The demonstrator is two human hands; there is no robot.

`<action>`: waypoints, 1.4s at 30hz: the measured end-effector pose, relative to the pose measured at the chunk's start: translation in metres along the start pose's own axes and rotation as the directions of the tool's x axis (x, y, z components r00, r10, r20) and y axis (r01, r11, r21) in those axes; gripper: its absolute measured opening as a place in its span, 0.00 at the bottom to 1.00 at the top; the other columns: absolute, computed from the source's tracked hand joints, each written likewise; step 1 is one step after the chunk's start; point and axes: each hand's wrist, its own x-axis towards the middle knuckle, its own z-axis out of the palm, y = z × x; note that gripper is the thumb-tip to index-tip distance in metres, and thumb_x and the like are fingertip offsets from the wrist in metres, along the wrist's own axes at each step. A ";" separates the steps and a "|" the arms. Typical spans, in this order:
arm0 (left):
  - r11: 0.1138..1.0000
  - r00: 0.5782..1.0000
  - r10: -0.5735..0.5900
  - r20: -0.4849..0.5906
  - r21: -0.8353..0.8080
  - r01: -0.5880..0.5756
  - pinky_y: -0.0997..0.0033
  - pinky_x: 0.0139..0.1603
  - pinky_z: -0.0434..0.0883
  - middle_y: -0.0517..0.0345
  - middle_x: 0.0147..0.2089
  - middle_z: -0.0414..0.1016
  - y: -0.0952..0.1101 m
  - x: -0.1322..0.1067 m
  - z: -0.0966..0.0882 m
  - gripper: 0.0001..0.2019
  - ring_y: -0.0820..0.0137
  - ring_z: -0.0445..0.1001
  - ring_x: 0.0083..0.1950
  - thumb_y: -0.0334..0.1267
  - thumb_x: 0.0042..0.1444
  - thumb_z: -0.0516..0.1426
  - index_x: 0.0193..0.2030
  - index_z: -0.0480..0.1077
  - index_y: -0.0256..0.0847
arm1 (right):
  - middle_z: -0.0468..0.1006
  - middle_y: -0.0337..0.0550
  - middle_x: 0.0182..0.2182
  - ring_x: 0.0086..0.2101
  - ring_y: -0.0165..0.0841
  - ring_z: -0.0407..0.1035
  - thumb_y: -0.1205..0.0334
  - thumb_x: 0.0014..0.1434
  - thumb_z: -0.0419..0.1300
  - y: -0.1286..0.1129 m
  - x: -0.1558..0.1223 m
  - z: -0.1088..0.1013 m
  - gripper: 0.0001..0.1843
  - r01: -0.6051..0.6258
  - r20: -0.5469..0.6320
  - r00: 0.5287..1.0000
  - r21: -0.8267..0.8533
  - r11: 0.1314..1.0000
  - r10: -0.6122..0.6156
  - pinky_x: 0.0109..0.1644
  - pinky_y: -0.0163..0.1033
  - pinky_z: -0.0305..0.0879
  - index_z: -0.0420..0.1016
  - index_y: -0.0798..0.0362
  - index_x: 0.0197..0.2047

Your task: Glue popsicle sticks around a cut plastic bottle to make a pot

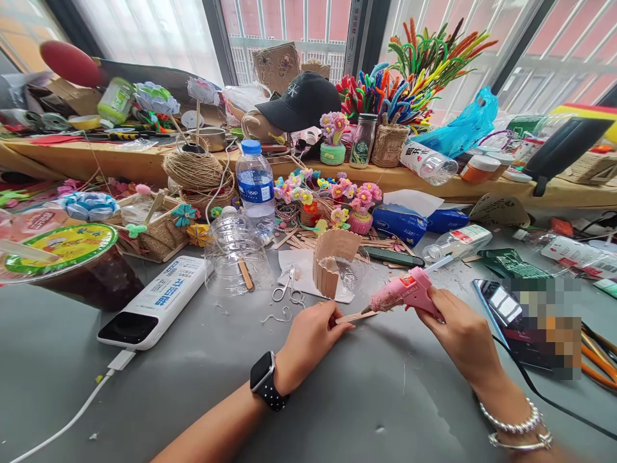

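Note:
My left hand [313, 341], with a watch on its wrist, pinches one end of a flat wooden craft stick [355, 317] just above the grey table. In my right hand [460, 331] is a pink hot glue gun [402, 291], its fingers wrapped round the handle. The gun's nozzle points left and meets the stick near its far end. Behind them stands a curved wall of craft sticks [332, 260] beside a cut piece of clear plastic bottle [354, 270], on a white sheet [295, 262]. Small scissors [289, 288] lie left of it.
At left are a drink cup [67, 263] and a white power bank [157, 302] with a cable. A cut bottle [236, 257] and a water bottle [255, 190] stand behind. A phone [506, 321] and orange-handled pliers [598, 354] lie at right. The glue gun's black cord [535, 389] crosses there.

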 end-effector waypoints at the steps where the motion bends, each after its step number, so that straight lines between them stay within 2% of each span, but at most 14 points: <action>1: 1.000 1.000 -0.003 0.004 -0.001 0.003 0.75 0.29 0.61 0.60 0.28 0.72 0.000 0.000 0.000 0.09 0.71 0.68 0.29 0.42 0.52 0.55 0.28 0.66 0.39 | 0.69 0.41 0.22 0.24 0.32 0.65 0.61 0.58 0.49 0.001 0.000 0.000 0.13 0.000 -0.004 1.000 -0.004 1.000 0.000 0.27 0.36 0.58 0.68 0.60 0.42; 11: 1.000 1.000 -0.011 0.018 0.000 0.011 0.75 0.30 0.61 0.59 0.29 0.72 0.001 0.000 0.000 0.09 0.70 0.68 0.30 0.42 0.53 0.55 0.28 0.65 0.38 | 0.69 0.43 0.22 0.24 0.32 0.64 0.63 0.56 0.51 0.009 -0.001 0.000 0.11 0.009 0.005 1.000 0.002 1.000 -0.009 0.27 0.36 0.58 0.69 0.62 0.38; 22: 1.000 1.000 0.003 0.002 0.000 -0.003 0.75 0.29 0.62 0.59 0.28 0.72 0.000 0.000 0.001 0.09 0.71 0.69 0.29 0.42 0.52 0.55 0.28 0.66 0.39 | 0.68 0.40 0.23 0.24 0.30 0.64 0.62 0.57 0.51 -0.005 0.003 0.000 0.20 0.017 -0.006 1.000 0.005 1.000 -0.017 0.28 0.34 0.59 0.63 0.61 0.51; 28: 1.000 1.000 -0.007 0.011 0.001 0.007 0.75 0.29 0.61 0.59 0.28 0.72 0.001 0.000 0.000 0.09 0.71 0.68 0.29 0.42 0.52 0.55 0.28 0.66 0.38 | 0.69 0.40 0.24 0.25 0.30 0.65 0.61 0.57 0.52 -0.006 0.003 0.000 0.21 0.015 -0.010 1.000 0.033 0.999 -0.015 0.29 0.34 0.59 0.62 0.60 0.52; 35: 1.000 1.000 -0.007 0.008 -0.001 0.007 0.75 0.29 0.61 0.59 0.29 0.72 0.000 0.000 0.001 0.09 0.71 0.68 0.30 0.42 0.52 0.55 0.28 0.66 0.39 | 0.68 0.40 0.23 0.25 0.30 0.64 0.62 0.55 0.55 -0.005 0.003 0.001 0.19 0.038 -0.040 0.998 0.006 0.999 -0.038 0.29 0.34 0.59 0.64 0.61 0.49; 42: 1.000 1.000 -0.012 0.015 0.001 0.012 0.75 0.30 0.61 0.59 0.29 0.72 0.001 0.000 0.000 0.09 0.71 0.68 0.31 0.43 0.52 0.55 0.28 0.65 0.39 | 0.67 0.40 0.22 0.24 0.30 0.63 0.58 0.53 0.56 -0.006 0.003 0.003 0.14 0.019 -0.064 0.998 -0.035 0.999 -0.022 0.29 0.34 0.59 0.68 0.61 0.39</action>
